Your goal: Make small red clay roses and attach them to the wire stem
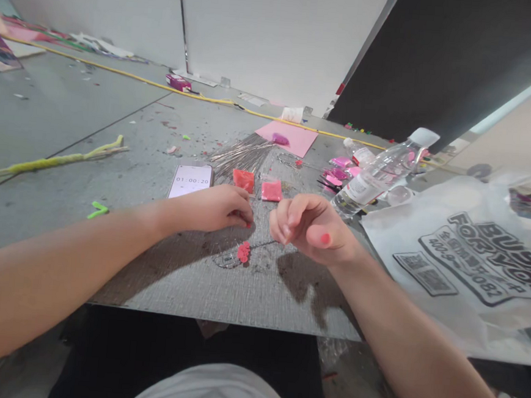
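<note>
My left hand (230,210) is closed in a pinch above the table, with a small red bit (248,224) at its fingertips. Across from it, my right hand (311,227) has loosely curled fingers and the thumb apart from them. A flat red dot (325,238) sticks to that thumb's pad. Below and between both hands lies a cluster of small red pieces (243,252), shaped like a flower, on a thin wire outline. Just beyond the hands are an orange-red packet (243,180) and a pink-red packet (271,190).
A phone (193,180) showing a timer lies by my left wrist. A clear water bottle (382,171) and a white printed bag (467,258) stand right. Behind are metal wires (246,151), a pink sheet (293,137) and a yellow cable (164,84). Green stems (61,159) lie left.
</note>
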A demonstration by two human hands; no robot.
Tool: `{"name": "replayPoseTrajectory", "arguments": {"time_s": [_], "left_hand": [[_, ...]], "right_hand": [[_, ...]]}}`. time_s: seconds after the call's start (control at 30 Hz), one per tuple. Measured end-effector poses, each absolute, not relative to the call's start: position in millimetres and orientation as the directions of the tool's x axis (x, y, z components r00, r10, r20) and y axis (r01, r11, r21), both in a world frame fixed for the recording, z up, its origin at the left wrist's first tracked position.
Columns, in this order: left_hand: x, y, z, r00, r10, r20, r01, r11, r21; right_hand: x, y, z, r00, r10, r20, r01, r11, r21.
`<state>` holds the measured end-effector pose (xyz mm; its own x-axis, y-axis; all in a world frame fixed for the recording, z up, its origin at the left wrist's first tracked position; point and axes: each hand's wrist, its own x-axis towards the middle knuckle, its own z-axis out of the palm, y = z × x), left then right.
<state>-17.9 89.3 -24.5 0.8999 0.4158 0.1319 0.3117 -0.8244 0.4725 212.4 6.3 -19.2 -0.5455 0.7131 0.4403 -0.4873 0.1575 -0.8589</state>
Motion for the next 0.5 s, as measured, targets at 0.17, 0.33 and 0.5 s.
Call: {"name": "replayPoseTrajectory", "arguments": {"time_s": [0.17, 0.33, 0.5], "left_hand": [[-15.7, 91.8, -24.8, 0.916, 0.377, 0.134, 0.270, -0.830, 0.489], [-16.3, 94.3, -26.0, 0.918, 0.375, 0.131, 0.271, -0.831, 0.485], [-19.5, 83.9, -9.1, 0.847, 0.469, 0.251, 0.238, -0.756, 0.610]], "right_hand": [[212.7, 6.8, -19.4, -0.535, 0.726, 0.432, -0.475, 0.165, -0.864], [212.2, 6.8, -18.5, -0.535, 0.723, 0.437, -0.477, 0.168, -0.862], [210.9, 5.0, -15.6, -0.511, 0.742, 0.434, -0.466, 0.185, -0.865]]}}
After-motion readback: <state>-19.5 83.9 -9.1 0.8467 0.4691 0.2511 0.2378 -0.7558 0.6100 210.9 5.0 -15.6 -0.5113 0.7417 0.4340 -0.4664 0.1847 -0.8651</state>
